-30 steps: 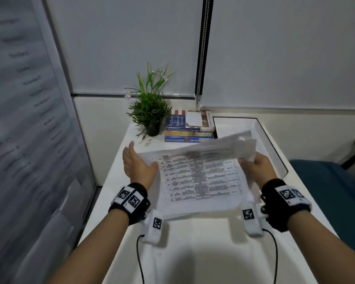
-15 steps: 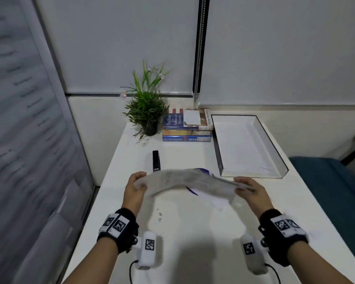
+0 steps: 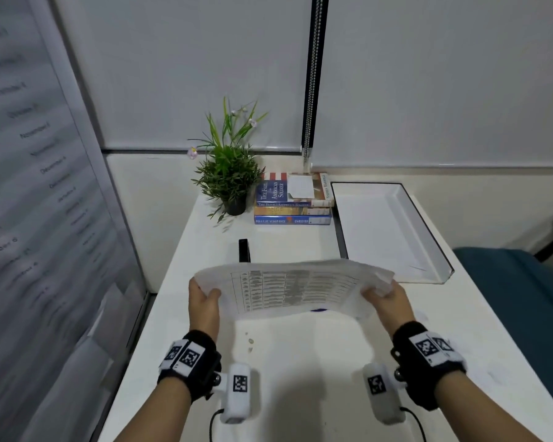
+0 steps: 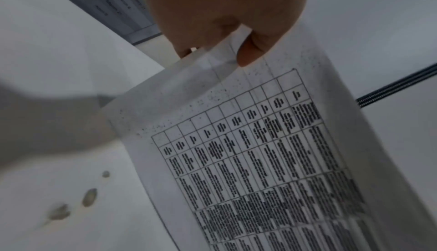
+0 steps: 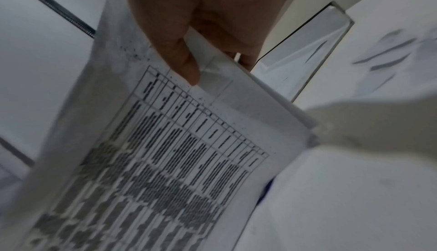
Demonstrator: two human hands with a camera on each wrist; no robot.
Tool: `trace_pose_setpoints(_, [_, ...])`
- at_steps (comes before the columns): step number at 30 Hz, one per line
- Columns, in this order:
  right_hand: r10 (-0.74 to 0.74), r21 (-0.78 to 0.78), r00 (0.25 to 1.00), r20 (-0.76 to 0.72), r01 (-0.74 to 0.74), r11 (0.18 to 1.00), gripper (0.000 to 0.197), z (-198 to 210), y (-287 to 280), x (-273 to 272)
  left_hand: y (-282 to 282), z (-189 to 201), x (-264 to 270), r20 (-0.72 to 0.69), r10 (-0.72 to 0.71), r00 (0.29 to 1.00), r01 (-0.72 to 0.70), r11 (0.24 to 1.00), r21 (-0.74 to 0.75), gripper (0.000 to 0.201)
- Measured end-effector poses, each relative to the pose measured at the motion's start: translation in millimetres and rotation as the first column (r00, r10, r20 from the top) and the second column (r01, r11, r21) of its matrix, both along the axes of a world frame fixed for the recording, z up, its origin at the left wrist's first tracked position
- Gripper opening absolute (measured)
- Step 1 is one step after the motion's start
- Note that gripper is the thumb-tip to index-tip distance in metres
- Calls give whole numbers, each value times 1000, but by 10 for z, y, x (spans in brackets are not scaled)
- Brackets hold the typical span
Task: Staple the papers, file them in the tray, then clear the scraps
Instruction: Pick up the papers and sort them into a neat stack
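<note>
A stack of papers (image 3: 296, 290) printed with a table hangs above the white desk, held at both short ends. My left hand (image 3: 205, 298) pinches its left edge, thumb on top; the left wrist view shows the thumb on the papers (image 4: 260, 152). My right hand (image 3: 385, 298) pinches the right edge, and the right wrist view shows its thumb on the sheet (image 5: 177, 152). A black stapler (image 3: 244, 250) lies on the desk just behind the papers. The clear filing tray (image 3: 441, 260) sits at the back right. Small scraps (image 3: 250, 342) lie on the desk under the papers.
A potted plant (image 3: 230, 177) and a pile of books (image 3: 292, 202) stand at the back of the desk. Something blue (image 3: 318, 310) peeks out below the papers. A grey panel runs along the left side; a teal seat (image 3: 508, 298) is to the right.
The papers were first lifted and tilted towards me, then dropped flat and low over the desk. Now they are tilted face-up again, both hands still holding the ends.
</note>
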State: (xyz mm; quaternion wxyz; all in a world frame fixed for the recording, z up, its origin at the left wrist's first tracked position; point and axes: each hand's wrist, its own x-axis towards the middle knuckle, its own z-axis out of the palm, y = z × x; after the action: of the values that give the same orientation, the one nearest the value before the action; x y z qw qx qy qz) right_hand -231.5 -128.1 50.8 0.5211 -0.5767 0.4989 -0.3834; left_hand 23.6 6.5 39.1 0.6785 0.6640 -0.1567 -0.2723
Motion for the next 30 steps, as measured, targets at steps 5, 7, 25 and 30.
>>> trace_pose_setpoints(5, [67,-13,997,29,-66,998,30,47,-56,93,-25,32,76,9,30,999,-30,999,-32,39])
trace_pose_setpoints(7, [114,-4,993,10,-114,993,33,-17,-68,65,5,4,91,26,9,1000,-9,1000,-5,45])
trace_pose_setpoints(25, [63,-345,873,-484,-256,903,15,188,-232,-86,-24,61,200,69,-62,996,58,997,55,33])
trace_pose_setpoints(30, [20,-257,947,-319,-107,961,37,184,-282,-154,-64,84,229,89,-38,995,34,998,54,30])
